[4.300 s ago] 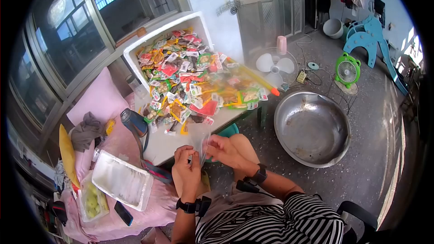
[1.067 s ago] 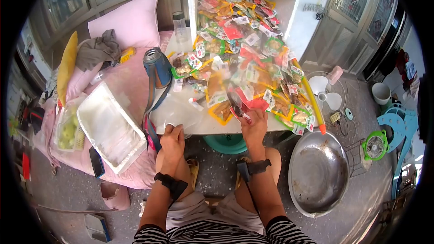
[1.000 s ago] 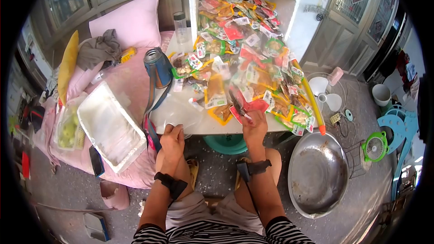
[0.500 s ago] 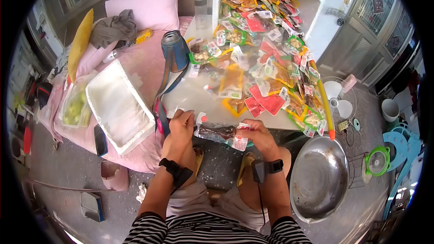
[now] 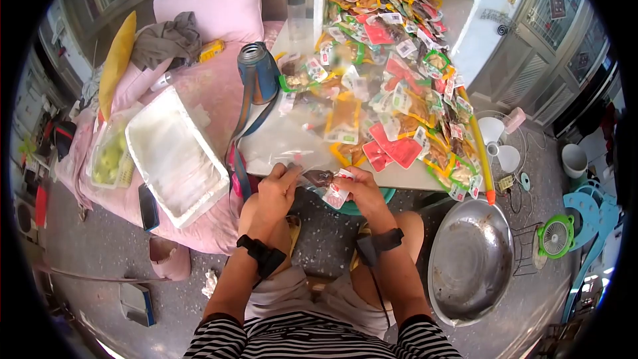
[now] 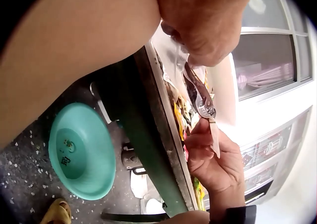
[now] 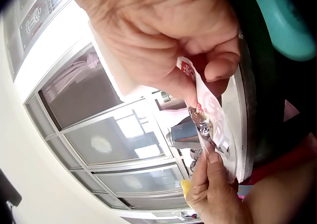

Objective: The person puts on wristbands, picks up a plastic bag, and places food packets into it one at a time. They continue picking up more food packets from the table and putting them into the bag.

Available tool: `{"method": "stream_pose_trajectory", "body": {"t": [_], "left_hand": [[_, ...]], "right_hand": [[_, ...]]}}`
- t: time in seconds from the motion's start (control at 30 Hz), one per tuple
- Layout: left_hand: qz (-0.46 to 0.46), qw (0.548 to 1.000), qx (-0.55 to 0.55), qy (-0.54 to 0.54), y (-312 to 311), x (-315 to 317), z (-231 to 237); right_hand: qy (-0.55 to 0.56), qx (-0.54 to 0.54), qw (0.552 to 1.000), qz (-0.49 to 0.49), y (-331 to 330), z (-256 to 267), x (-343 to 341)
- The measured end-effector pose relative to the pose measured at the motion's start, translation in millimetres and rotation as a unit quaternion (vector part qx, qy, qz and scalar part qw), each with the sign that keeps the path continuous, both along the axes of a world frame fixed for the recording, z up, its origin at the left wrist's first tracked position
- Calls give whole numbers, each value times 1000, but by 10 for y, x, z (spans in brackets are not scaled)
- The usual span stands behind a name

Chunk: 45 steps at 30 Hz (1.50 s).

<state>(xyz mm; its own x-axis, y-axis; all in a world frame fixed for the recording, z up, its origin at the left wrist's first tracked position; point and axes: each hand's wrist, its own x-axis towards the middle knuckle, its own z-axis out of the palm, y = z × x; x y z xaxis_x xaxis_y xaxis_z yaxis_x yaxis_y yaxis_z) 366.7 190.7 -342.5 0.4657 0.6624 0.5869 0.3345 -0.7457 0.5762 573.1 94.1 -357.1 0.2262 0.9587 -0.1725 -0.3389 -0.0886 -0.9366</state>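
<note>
A vacuum-packed snack packet (image 5: pixel 319 177) with dark brown contents and a white-and-red label is held between both hands in front of the table edge. My right hand (image 5: pixel 362 189) grips its label end, thumb on top in the right wrist view. My left hand (image 5: pixel 276 189) pinches its other end; in the right wrist view the left thumb (image 7: pixel 214 159) presses right at the dark contents. Clear plastic (image 5: pixel 282 155) lies on the table by the left fingers. Behind, many snack packets (image 5: pixel 401 146) spill from a white foam box (image 5: pixel 465 16).
A blue flask (image 5: pixel 258 83) with a strap stands at the table's left. A white foam tray (image 5: pixel 136 146) and a phone (image 5: pixel 148 206) lie on pink bedding. A teal basin (image 6: pixel 101 159) sits under the table, a metal basin (image 5: pixel 472 262) right. A yellow tube (image 5: pixel 477 149) edges the pile.
The right hand has picked the dark snack packet from the pile and brought it left to the left hand. Since half a second ago, the hands have drawn closer together and the packet has tilted.
</note>
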Motion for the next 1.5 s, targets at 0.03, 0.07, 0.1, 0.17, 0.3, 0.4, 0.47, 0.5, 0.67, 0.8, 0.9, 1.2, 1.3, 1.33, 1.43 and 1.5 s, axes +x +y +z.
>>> {"method": "stream_pose_trajectory", "body": {"t": [0.03, 0.07, 0.1, 0.17, 0.3, 0.4, 0.47, 0.5, 0.67, 0.8, 0.9, 1.2, 1.3, 1.33, 1.43, 1.5], "left_hand": [[-11, 1000, -1, -3, -7, 8, 10], [-22, 1000, -3, -5, -16, 12, 17], [-32, 999, -5, -7, -20, 13, 27], [-29, 999, -13, -6, -27, 5, 63], [-4, 1000, -13, -15, 7, -11, 39], [25, 999, 9, -25, 41, 1, -5], [27, 999, 7, -32, 45, 9, 2], [28, 999, 6, -35, 37, 11, 15], [-40, 999, 31, -8, -29, -11, 106], [-11, 999, 25, -36, 1, 1, 63], [104, 994, -6, -24, 40, -28, 6], [192, 980, -38, 45, -53, -84, 42], [188, 980, -58, 12, -20, -104, 17], [174, 983, -57, 3, -21, -109, 32], [120, 992, -45, -18, -37, -88, 73], [75, 997, -26, -22, -31, -56, 49]], "right_hand": [[-9, 12, 1000, -3, 38, -24, -39], [-15, 19, 1000, 1, 83, -30, -90], [-21, 26, 999, 5, 132, -35, -147], [27, 70, 997, 8, 200, 21, -316], [145, 92, 985, -24, 255, 49, -483], [36, 47, 997, -55, 203, 35, -500], [-190, -21, 980, -50, 136, 67, -469], [-208, -15, 977, -50, 121, 72, -478], [-75, 54, 995, -36, 181, 29, -486], [170, 76, 981, -58, 326, 2, -590], [213, 74, 972, -73, 318, 131, -660], [95, 21, 992, -76, 348, -128, -634], [150, 66, 984, -63, 358, -144, -636], [193, 98, 974, -61, 375, -140, -635], [299, 141, 942, -56, 430, -140, -639], [307, 127, 942, -53, 473, -161, -661]]}}
